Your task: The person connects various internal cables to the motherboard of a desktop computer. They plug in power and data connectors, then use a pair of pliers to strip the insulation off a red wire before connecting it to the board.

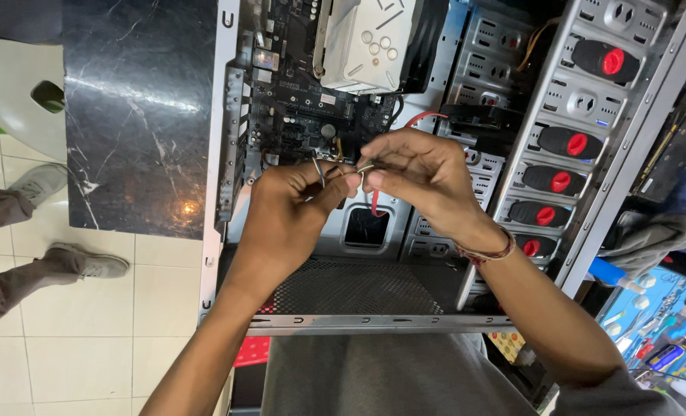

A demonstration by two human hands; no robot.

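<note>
Head view, looking down into an open computer case [227,231] lying on its side. At the centre of the frame, both hands meet over a bundle of thin wires [341,171] held just above the lower edge of the motherboard [296,115]. The left hand [289,212] pinches the wires between thumb and fingertips; the right hand [424,177] pinches the other end, fingers curled tight. A red cable [375,202] hangs just below the right hand. Above them, in the upper middle, sits a large pale cooler [370,38]. To the right runs a column of drive bays with red and black latches [562,181]. A dark marble worktop [139,115] fills the upper left; another person's shoes [88,262] stand on the tiled floor at the left edge. Judging from the grip, a hard tug could strain the fine wires, or they could slip and drop into the case.
</note>
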